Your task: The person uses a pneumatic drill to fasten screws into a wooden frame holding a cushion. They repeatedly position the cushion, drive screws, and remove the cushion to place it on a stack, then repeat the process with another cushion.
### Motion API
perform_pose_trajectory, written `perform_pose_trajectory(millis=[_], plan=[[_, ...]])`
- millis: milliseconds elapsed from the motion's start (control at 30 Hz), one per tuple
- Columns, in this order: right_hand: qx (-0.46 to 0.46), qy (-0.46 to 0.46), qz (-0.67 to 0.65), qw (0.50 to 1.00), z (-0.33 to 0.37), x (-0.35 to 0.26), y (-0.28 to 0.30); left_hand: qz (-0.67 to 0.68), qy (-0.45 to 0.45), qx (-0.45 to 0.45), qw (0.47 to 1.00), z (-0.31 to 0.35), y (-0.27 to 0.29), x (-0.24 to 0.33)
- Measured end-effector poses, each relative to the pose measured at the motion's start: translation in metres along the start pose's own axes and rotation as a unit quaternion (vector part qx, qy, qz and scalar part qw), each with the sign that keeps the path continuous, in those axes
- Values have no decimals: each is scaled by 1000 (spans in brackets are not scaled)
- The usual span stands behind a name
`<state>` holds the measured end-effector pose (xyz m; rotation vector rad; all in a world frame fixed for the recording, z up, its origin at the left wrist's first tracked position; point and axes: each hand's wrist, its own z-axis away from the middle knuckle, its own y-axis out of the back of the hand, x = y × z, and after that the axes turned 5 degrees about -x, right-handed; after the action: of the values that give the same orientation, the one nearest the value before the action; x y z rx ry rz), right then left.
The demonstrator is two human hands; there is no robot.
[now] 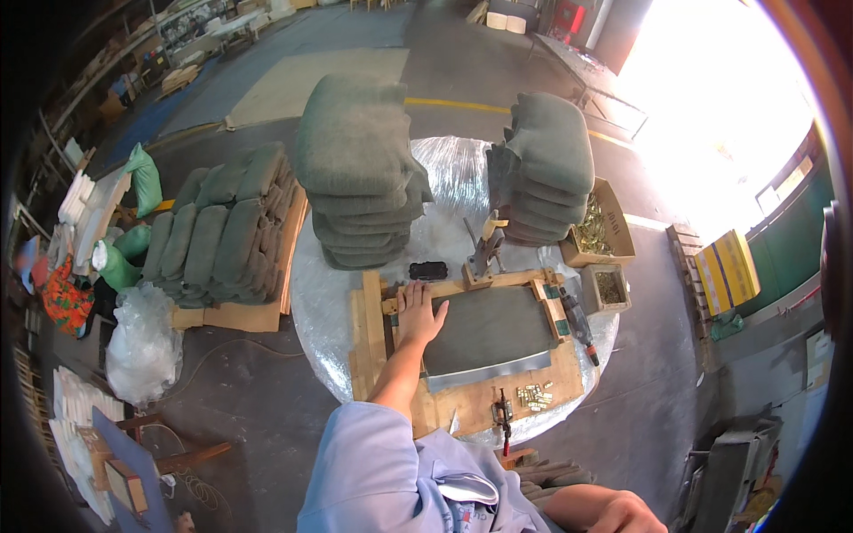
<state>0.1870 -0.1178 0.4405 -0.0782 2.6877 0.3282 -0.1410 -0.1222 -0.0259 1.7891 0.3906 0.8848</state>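
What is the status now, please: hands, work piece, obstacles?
Left hand flat on grey panel in wooden jig. Right hand low, empty. Nothing blocking.

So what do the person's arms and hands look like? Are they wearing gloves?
No gloves: both hands are bare. The left hand comes out of a loose, light blue short sleeve that ends near the elbow, leaving the forearm uncovered. The right hand shows only partly at the bottom edge, its forearm bare too. I can see no watch, rings or markings.

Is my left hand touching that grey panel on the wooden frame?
Touching. The head view shows the left hand lying flat with its fingers over the left edge of the grey panel and the wooden frame.
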Motion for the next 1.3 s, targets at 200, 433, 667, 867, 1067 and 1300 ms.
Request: perform_pose_trajectory(millis=[200,433,667,867,1067,1300], plan=[[3,12,-7,1000,2,2,4,7,-4,9,1000,0,0,0],[2,17,-14,1000,4,4,7,1,-6,12,1000,1,-1,2],[1,25,-17,1000,5,4,8,-5,-4,17,1000,1,-5,-1],[0,25,-17,1000,6,5,6,-8,-7,21,1000,0,-4,0],[-1,29,-18,999,6,6,6,-10,-7,23,1000,0,-5,-1],[-4,28,-20,999,7,8,7,-16,-7,22,1000,0,-6,-1]])
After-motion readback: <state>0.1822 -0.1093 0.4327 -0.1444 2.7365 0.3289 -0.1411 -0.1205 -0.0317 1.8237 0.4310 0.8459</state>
